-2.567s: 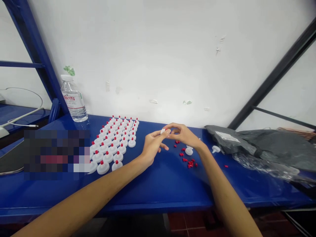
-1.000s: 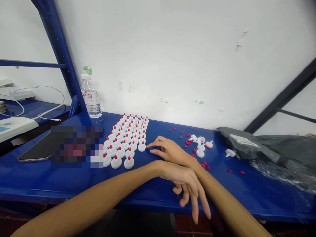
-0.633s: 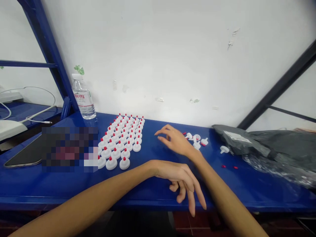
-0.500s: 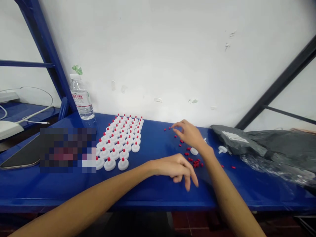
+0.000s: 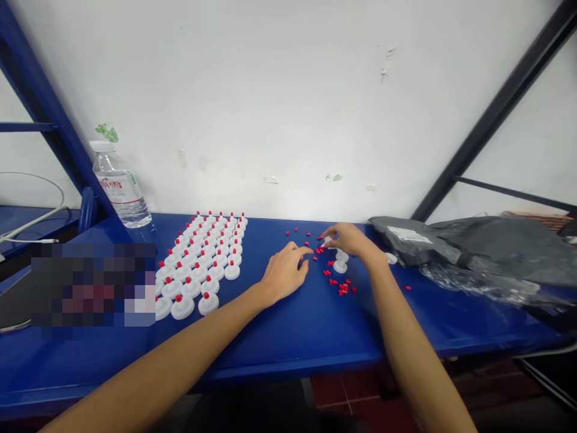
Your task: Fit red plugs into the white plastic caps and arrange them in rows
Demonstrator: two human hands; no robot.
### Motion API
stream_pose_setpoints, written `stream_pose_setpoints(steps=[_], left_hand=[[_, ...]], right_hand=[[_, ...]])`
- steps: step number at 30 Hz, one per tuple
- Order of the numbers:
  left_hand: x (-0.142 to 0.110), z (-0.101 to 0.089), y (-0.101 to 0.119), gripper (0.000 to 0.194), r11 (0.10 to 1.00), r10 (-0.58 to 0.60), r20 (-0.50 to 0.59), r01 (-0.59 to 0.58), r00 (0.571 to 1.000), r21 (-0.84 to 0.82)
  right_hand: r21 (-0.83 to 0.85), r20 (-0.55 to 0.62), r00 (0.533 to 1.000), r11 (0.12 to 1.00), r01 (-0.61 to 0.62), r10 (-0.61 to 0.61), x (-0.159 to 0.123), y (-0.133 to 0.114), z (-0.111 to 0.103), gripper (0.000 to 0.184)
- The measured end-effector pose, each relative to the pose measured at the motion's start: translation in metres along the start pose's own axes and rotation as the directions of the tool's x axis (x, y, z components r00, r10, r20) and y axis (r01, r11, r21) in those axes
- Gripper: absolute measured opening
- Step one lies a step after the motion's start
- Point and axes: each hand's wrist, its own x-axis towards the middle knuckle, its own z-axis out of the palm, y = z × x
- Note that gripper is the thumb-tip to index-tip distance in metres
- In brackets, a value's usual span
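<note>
My right hand (image 5: 348, 239) is closed, thumb and fingertips pinching a white nozzle cap (image 5: 329, 241) just above the scattered small red tips (image 5: 343, 288). My left hand (image 5: 285, 272) rests low over the table, palm down, holding nothing. Its index finger and thumb are apart, pointing at the red tips. Beneath my right hand, more white nozzle caps (image 5: 340, 266) lie without red tips. To the left of my left hand stand rows of white nozzle caps (image 5: 208, 304), each upright and topped with a red tip.
A water bottle (image 5: 121, 189) stands at the back left by the blue frame post. Dark grey plastic bags (image 5: 505, 246) cover the right side of the blue table (image 5: 270, 337). A blurred-out patch hides things at the left, beside a dark flat device (image 5: 15, 300).
My left hand has moved away from the table's front edge, up toward the red tips, and its fingers have lifted. My right hand now has a white nozzle cap. The view has shifted right.
</note>
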Motion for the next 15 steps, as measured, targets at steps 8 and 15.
stream_pose_setpoints(steps=[8,15], left_hand=[[0.01,0.006,-0.001,0.038,0.976,0.111,0.104,-0.128,0.988,0.174],[0.011,0.004,0.0,0.028,0.979,0.127,0.107,-0.142,0.986,0.144]], right_hand=[[0.082,-0.098,0.995,0.997,0.003,0.005,-0.006,-0.003,-0.007,0.022],[0.137,-0.197,0.98,0.989,0.05,-0.022,-0.007,-0.017,-0.011,0.028]])
